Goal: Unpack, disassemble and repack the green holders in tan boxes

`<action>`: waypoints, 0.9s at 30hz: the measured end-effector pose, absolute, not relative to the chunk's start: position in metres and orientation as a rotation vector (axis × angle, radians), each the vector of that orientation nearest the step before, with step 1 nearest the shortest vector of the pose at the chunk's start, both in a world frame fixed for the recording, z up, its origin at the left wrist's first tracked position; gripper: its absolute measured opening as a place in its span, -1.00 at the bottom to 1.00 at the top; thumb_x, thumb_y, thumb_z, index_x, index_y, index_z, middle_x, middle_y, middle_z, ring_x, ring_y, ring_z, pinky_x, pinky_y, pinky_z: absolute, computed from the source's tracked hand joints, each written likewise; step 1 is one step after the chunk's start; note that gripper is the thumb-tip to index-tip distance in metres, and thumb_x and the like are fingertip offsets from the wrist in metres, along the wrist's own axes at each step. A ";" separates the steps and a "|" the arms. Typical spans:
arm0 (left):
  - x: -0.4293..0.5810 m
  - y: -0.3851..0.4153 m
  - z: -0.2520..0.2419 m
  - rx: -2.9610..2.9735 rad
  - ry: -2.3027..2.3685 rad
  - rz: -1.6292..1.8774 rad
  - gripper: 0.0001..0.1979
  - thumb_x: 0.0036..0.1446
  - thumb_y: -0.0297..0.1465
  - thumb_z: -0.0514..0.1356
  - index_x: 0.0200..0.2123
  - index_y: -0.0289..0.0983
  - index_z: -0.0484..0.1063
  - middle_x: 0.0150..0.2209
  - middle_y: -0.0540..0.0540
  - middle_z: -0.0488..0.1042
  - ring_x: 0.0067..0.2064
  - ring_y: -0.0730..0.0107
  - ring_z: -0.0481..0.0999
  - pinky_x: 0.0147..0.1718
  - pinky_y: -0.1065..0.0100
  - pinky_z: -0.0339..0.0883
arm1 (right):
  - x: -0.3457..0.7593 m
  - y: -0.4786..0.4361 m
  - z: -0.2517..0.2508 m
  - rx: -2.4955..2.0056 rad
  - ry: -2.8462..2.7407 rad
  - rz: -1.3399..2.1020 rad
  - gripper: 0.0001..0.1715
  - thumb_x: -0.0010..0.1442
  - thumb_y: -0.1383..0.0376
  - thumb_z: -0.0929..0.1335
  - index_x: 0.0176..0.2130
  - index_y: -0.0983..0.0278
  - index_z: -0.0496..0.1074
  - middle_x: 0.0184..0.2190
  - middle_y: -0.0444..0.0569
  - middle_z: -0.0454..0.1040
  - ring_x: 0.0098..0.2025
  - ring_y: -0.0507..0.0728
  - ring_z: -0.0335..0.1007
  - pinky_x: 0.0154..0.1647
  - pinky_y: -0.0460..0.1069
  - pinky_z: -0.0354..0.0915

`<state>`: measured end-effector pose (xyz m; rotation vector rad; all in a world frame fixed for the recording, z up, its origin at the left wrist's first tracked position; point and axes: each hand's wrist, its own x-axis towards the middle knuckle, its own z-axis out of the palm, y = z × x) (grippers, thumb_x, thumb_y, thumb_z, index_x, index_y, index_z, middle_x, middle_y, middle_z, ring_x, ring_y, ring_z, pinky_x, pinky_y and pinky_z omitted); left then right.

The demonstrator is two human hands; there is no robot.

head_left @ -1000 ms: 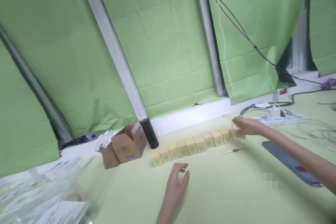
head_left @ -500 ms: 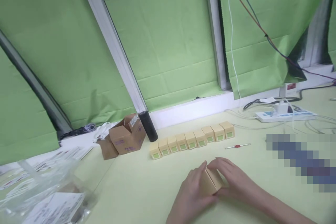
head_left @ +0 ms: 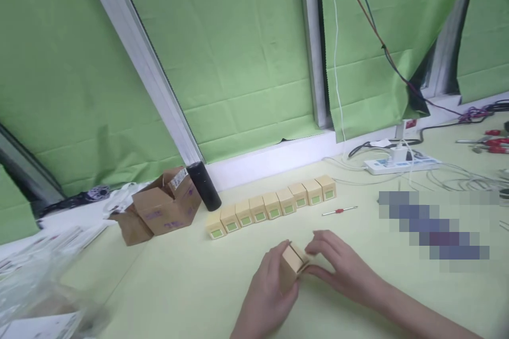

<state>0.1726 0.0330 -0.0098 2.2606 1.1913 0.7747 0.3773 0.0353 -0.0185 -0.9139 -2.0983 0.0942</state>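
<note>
My left hand is closed around a small tan cardboard box, which is tilted with one end toward the far side. A dark slit shows along a flap on that end. At the box's right edge is my right hand, its thumb and forefinger at the flap and the thumb touching it. Beyond the hands, several similar small boxes stand in a slanting row, each with a green label on its near face. To the right of that row lies a thin screwdriver-like tool with a red middle.
A black cylinder and an opened brown carton stand at the back left. Clear plastic bags lie at the left edge. At the back right are a white power strip, loose cables and red-handled tools. A blurred patch covers the right side.
The view has swung right. My right hand has come away from the box's top to its right edge, and a gap has opened at the flap. My left hand keeps its hold.
</note>
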 end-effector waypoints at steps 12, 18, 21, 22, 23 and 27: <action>0.177 0.033 -0.025 2.789 0.904 0.851 -0.43 -0.05 -0.69 0.00 0.02 -0.17 -0.01 0.10 -0.22 0.17 0.13 0.19 0.19 0.02 0.08 0.22 | 0.367 0.034 -0.022 -1.152 -2.315 -0.144 -0.82 0.15 0.33 0.29 -0.20 0.14 0.34 -0.33 -0.12 0.40 -0.59 -0.01 0.32 -0.59 -0.11 0.13; 0.173 0.035 -0.023 2.810 0.935 0.798 -0.52 0.02 -0.64 -0.01 -0.01 -0.14 0.07 0.12 -0.21 0.19 0.13 0.14 0.21 0.01 0.04 0.21 | 0.371 0.036 -0.017 -1.082 -2.221 0.074 -0.92 0.17 0.39 0.24 -0.32 0.22 0.29 -0.30 -0.06 0.36 -0.38 0.06 0.39 -0.44 -0.06 0.31; 0.162 0.041 -0.019 2.482 1.126 0.881 -0.49 0.07 -0.55 0.03 0.08 -0.13 -0.01 0.11 -0.23 0.22 0.11 0.14 0.25 0.03 0.06 0.17 | 0.382 0.040 -0.009 -1.074 -1.921 0.472 -0.91 0.24 0.28 0.20 -0.33 0.20 0.22 -0.15 0.00 0.35 -0.15 0.10 0.38 -0.26 -0.01 0.37; 0.159 0.043 -0.016 2.308 1.226 0.926 -0.50 0.08 -0.49 0.05 0.09 -0.16 -0.02 0.07 -0.25 0.25 0.06 0.14 0.31 0.00 0.07 0.19 | 0.386 0.042 -0.008 -1.096 -1.804 0.577 -0.87 0.25 0.24 0.18 -0.35 0.20 0.19 -0.12 0.01 0.35 -0.11 0.11 0.37 -0.25 -0.01 0.38; 0.157 0.045 -0.013 2.118 1.313 0.975 -0.48 0.07 -0.44 0.08 0.09 -0.18 -0.03 0.03 -0.25 0.30 -0.01 0.14 0.38 -0.04 0.08 0.23 | 0.390 0.045 -0.007 -1.121 -1.716 0.654 -0.83 0.26 0.20 0.16 -0.35 0.19 0.17 -0.10 0.01 0.36 -0.10 0.12 0.37 -0.25 0.00 0.39; 0.160 0.050 0.004 1.428 1.313 1.162 -0.31 -0.03 -0.29 0.21 0.09 -0.18 -0.12 -0.15 -0.18 0.44 -0.20 0.21 0.49 -0.14 0.17 0.29 | 0.398 0.052 -0.013 -1.241 -1.799 0.687 -0.85 0.25 0.20 0.16 -0.34 0.18 0.19 -0.26 -0.07 0.44 -0.23 0.12 0.42 -0.26 0.04 0.39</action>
